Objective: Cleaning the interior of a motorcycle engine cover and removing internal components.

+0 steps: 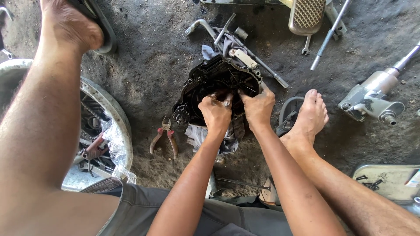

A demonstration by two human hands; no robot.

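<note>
A black engine cover [210, 78] lies on a grey rag [197, 133] on the dirt floor, open side up. My left hand [215, 114] is closed on a small metal tool whose tip points into the cover. Just to its right, my right hand [259, 107] grips the cover's near right rim and rests against the left hand. What the tool touches inside the cover is hidden by my fingers.
Red-handled pliers [164, 137] lie left of the cover. A round metal basin [111, 131] with tools and plastic sits at left. Wrenches and rods [245, 57] lie behind the cover, a metal engine part [372, 100] at right, a tray [389, 181] at lower right. My bare foot [310, 116] rests beside the cover.
</note>
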